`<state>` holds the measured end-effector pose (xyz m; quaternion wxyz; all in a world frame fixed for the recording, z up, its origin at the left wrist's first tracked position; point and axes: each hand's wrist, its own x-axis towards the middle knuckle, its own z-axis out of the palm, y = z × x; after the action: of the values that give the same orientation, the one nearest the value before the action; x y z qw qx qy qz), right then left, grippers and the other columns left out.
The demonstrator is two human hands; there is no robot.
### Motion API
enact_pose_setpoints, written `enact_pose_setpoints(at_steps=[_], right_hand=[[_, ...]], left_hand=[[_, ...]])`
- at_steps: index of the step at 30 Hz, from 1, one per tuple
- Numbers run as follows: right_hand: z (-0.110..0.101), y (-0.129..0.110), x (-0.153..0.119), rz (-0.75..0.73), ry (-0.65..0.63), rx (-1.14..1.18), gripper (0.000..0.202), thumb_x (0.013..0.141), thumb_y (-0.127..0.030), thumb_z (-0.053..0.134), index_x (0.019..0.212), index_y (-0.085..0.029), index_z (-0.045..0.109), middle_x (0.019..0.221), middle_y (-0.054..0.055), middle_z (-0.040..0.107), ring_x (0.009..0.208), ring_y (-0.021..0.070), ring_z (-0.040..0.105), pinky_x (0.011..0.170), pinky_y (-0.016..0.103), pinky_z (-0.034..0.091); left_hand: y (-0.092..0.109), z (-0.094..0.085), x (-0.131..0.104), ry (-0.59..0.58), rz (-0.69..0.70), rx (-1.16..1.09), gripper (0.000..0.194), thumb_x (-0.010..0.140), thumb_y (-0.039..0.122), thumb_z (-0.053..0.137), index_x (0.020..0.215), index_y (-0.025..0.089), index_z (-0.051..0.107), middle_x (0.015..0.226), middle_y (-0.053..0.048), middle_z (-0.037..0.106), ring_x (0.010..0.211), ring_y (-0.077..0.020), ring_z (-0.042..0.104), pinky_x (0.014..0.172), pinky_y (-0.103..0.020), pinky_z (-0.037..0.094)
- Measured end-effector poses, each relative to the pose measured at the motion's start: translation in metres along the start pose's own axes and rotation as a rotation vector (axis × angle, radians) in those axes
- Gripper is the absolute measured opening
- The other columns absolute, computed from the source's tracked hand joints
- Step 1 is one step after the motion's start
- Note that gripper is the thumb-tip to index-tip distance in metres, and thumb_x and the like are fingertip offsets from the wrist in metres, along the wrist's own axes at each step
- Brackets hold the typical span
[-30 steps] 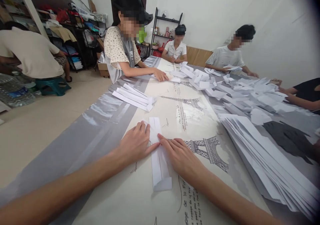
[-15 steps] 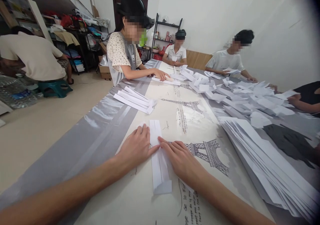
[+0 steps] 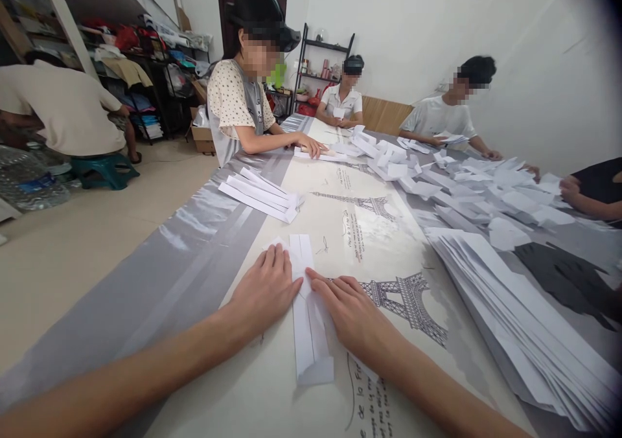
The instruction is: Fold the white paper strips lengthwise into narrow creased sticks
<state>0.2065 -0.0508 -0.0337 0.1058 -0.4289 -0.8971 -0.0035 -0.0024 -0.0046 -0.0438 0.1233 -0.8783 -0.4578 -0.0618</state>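
Note:
A folded white paper strip [image 3: 304, 321] lies lengthwise in front of me on the printed table covering [image 3: 233, 380]. My left hand [image 3: 267, 286] rests flat along its left edge, fingers stretched forward and thumb on the paper. Under those fingers a bit of white paper pokes out. On the strip's right side, my right hand [image 3: 347, 302] presses with its forefinger; the other fingers bend inward and their tips are partly hidden. A flap at the strip's near end stands slightly raised.
Several folded strips [image 3: 260, 194] lie ahead on the left. At right are a paper stack [image 3: 515, 321], a dark cloth-like item [image 3: 564, 279] and a heap of folded papers [image 3: 466, 185]. A co-worker's hand [image 3: 313, 146] presses paper farther up; other people sit around the table.
My left thumb has drawn back a little from the right forefinger. The strip's near end sits slightly lower in view. My right hand has hardly moved.

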Motion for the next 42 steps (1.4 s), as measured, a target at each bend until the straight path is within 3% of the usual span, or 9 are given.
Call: enact_pose_setpoints(at_steps=[3,9,17,23,27,30,32,38,42], right_hand=[[-0.002,-0.001,0.0,-0.006,0.005,0.0,0.058,0.083,0.014,0.028,0.128,-0.014,0.052,0.156,0.015,0.048,0.125,0.0242,0.063,0.101,0.048,0.05],[-0.003,-0.001,-0.001,-0.005,-0.007,-0.001,0.057,0.084,0.014,0.028,0.129,-0.013,0.05,0.154,0.016,0.049,0.129,0.0243,0.06,0.104,0.048,0.048],[0.001,0.001,-0.003,-0.028,0.036,0.007,0.056,0.088,0.013,0.026,0.131,-0.013,0.049,0.155,0.017,0.048,0.134,0.0236,0.056,0.104,0.048,0.048],[-0.004,0.0,-0.001,-0.027,0.007,-0.016,0.062,0.083,0.014,0.026,0.135,-0.014,0.046,0.155,0.016,0.048,0.134,0.0234,0.055,0.104,0.046,0.046],[-0.013,-0.003,0.012,-0.038,-0.084,-0.067,0.065,0.074,0.013,0.031,0.131,-0.012,0.05,0.157,0.018,0.045,0.11,0.0238,0.069,0.098,0.047,0.049],[-0.018,-0.005,0.021,-0.056,-0.143,-0.121,0.059,0.075,0.008,0.038,0.128,-0.011,0.055,0.157,0.02,0.043,0.086,0.0231,0.073,0.092,0.048,0.05],[-0.02,-0.006,0.022,-0.071,-0.136,-0.152,0.056,0.077,0.006,0.04,0.128,-0.01,0.056,0.156,0.021,0.044,0.082,0.0233,0.073,0.09,0.048,0.051],[-0.021,-0.005,-0.004,-0.116,-0.084,-0.242,0.049,0.081,0.011,0.041,0.123,-0.008,0.058,0.151,0.022,0.05,0.106,0.027,0.072,0.095,0.044,0.054],[-0.022,-0.007,-0.04,-0.111,-0.044,-0.26,0.048,0.083,0.01,0.046,0.126,-0.009,0.059,0.148,0.022,0.054,0.094,0.0283,0.075,0.09,0.046,0.058]], left_hand=[[-0.003,0.0,0.001,0.036,0.064,0.003,0.053,0.106,0.035,0.039,0.135,-0.006,0.057,0.145,-0.033,0.05,0.138,-0.0406,0.049,0.111,-0.053,0.043],[-0.006,-0.003,0.004,-0.009,0.216,0.119,0.047,0.107,0.026,0.033,0.14,0.001,0.055,0.141,-0.026,0.058,0.138,-0.0364,0.05,0.112,-0.052,0.039],[-0.014,-0.006,0.008,-0.047,0.084,-0.027,0.062,0.105,0.039,0.033,0.142,-0.007,0.049,0.148,-0.03,0.049,0.132,-0.0378,0.053,0.102,-0.048,0.047],[-0.017,-0.005,0.008,-0.006,0.036,-0.085,0.064,0.102,0.042,0.035,0.143,-0.005,0.049,0.15,-0.029,0.048,0.138,-0.0379,0.048,0.109,-0.049,0.042],[-0.022,-0.001,0.009,0.032,0.089,-0.129,0.065,0.102,0.045,0.037,0.141,-0.005,0.051,0.148,-0.028,0.051,0.146,-0.0371,0.039,0.118,-0.048,0.033],[-0.025,0.0,0.01,0.0,0.111,-0.152,0.067,0.103,0.047,0.033,0.143,-0.005,0.047,0.15,-0.03,0.047,0.144,-0.0366,0.043,0.116,-0.047,0.036],[-0.026,-0.002,0.01,-0.021,0.123,-0.127,0.067,0.104,0.048,0.031,0.142,-0.006,0.047,0.15,-0.032,0.047,0.143,-0.038,0.044,0.115,-0.049,0.037],[-0.027,-0.009,0.011,-0.001,0.133,-0.08,0.06,0.102,0.045,0.035,0.139,0.0,0.051,0.147,-0.029,0.051,0.138,-0.0389,0.048,0.109,-0.051,0.04],[-0.027,-0.009,0.01,0.001,0.126,-0.1,0.058,0.102,0.045,0.035,0.139,0.003,0.051,0.147,-0.026,0.051,0.137,-0.0375,0.048,0.109,-0.051,0.039]])
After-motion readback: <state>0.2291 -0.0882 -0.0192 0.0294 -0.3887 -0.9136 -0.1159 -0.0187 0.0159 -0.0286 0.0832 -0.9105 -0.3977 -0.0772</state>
